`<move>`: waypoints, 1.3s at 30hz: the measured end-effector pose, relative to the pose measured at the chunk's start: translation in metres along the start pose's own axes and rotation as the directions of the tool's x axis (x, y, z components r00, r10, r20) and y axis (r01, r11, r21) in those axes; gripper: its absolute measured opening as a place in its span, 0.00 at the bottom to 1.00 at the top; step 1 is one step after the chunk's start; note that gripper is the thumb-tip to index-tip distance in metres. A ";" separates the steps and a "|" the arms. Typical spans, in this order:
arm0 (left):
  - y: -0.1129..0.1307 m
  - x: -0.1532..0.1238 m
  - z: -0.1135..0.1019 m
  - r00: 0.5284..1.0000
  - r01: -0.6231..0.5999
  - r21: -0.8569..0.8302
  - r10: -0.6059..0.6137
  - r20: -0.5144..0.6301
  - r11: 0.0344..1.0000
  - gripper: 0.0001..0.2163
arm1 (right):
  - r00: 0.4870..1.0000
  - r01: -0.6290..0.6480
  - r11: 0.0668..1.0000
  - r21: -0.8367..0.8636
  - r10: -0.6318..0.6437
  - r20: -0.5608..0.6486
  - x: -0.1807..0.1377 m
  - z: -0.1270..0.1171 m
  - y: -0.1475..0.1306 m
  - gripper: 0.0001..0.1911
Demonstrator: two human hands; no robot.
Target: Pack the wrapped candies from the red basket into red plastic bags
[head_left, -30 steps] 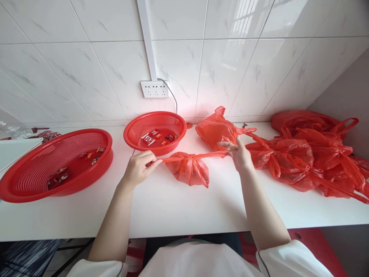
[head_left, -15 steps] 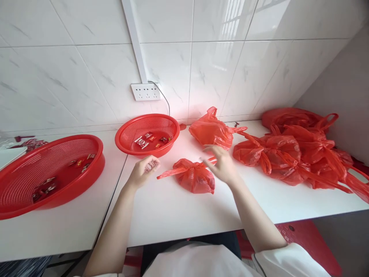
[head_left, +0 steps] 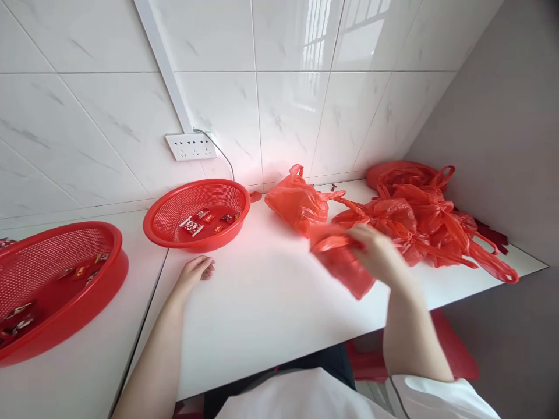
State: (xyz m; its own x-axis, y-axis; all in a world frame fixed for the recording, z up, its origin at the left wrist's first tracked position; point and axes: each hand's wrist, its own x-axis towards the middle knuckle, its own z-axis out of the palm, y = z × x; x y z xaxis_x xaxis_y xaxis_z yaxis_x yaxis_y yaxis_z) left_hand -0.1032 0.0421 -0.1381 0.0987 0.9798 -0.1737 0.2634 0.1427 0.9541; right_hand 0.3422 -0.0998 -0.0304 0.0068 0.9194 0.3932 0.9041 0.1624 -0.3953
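My right hand [head_left: 371, 250] grips a tied red plastic bag [head_left: 347, 273] by its top. Motion smears both of them, and the bag hangs just left of the other bags. My left hand [head_left: 198, 272] rests at the white table [head_left: 244, 314], fingers curled in with nothing visible in them. Just beyond that hand is a round red plastic basket [head_left: 225, 237] with several small wrapped packets [head_left: 191, 226] inside.
Several tied red bags [head_left: 419, 227] are heaped at the right. Another red bag [head_left: 297, 201] stands near the tiled wall. A larger red basket [head_left: 109, 279] with packets sits at the left. A socket strip [head_left: 191, 145] with a cable is on the wall.
My right hand has taken hold of the tied bag from the table's middle and carried it rightward. My left hand has drawn back and its fingers have curled tighter. The view has swung right.
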 end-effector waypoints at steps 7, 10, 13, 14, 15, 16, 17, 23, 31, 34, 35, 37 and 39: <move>0.001 0.002 0.004 0.999 0.007 0.083 -0.005 -0.032 0.997 0.24 | 0.802 -0.466 0.855 -0.227 0.300 -0.516 0.016 -0.050 0.149 0.17; -0.003 0.003 0.006 0.999 -0.002 0.091 0.005 -0.032 0.996 0.23 | 0.804 -0.516 0.853 -0.078 0.452 -0.386 0.031 -0.025 0.199 0.20; -0.008 0.004 0.006 0.999 -0.011 0.091 0.014 -0.031 0.996 0.22 | 0.792 -0.536 0.843 -0.052 0.480 -0.378 0.041 0.000 0.197 0.21; -0.009 0.004 0.007 0.999 -0.014 0.092 0.017 -0.033 0.996 0.22 | 0.799 -0.514 0.854 -0.076 0.444 -0.406 0.044 0.005 0.184 0.21; -0.010 0.004 0.007 0.999 -0.017 0.093 0.020 -0.036 0.996 0.22 | 0.822 -0.457 0.883 -0.104 0.375 -0.428 0.049 0.010 0.168 0.20; -0.011 0.003 0.008 0.999 -0.019 0.094 0.023 -0.038 0.995 0.22 | 0.848 -0.389 0.914 -0.117 0.305 -0.434 0.055 0.014 0.148 0.20; -0.012 0.003 0.008 0.999 -0.022 0.096 0.026 -0.041 0.995 0.22 | 0.887 -0.297 0.947 -0.121 0.227 -0.403 0.063 0.017 0.128 0.19; -0.010 -0.006 0.007 0.999 -0.034 0.112 0.037 -0.031 0.993 0.18 | 0.989 -0.001 0.997 -0.079 -0.011 -0.148 0.124 0.053 0.043 0.32; 0.052 -0.076 0.017 0.946 -0.324 0.170 0.323 0.037 0.930 0.10 | 0.939 0.184 0.972 -0.146 -0.130 0.320 0.101 0.090 -0.018 0.18; 0.090 -0.108 0.029 0.866 -0.483 0.208 0.430 0.254 0.851 0.07 | 0.835 0.406 0.911 -0.072 -0.337 0.435 0.057 0.083 -0.051 0.17; 0.102 -0.115 0.034 0.826 -0.538 0.196 0.465 0.319 0.820 0.07 | 0.802 0.446 0.894 -0.040 -0.380 0.460 0.044 0.078 -0.060 0.16; 0.123 -0.126 0.048 0.727 -0.656 0.182 0.548 0.414 0.733 0.05 | 0.729 0.486 0.871 0.073 -0.450 0.516 0.022 0.064 -0.074 0.08; 0.140 -0.131 0.065 0.630 -0.756 0.207 0.605 0.487 0.621 0.04 | 0.669 0.461 0.859 0.223 -0.501 0.548 0.009 0.048 -0.082 0.08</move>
State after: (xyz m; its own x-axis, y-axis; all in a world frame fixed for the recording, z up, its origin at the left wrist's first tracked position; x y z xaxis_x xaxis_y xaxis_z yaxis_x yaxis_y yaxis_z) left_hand -0.0170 -0.0757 0.0021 0.6885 0.6358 0.3489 0.2873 -0.6808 0.6738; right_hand 0.2475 -0.0883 -0.0340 -0.6832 0.7302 0.0060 0.6844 0.6431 -0.3436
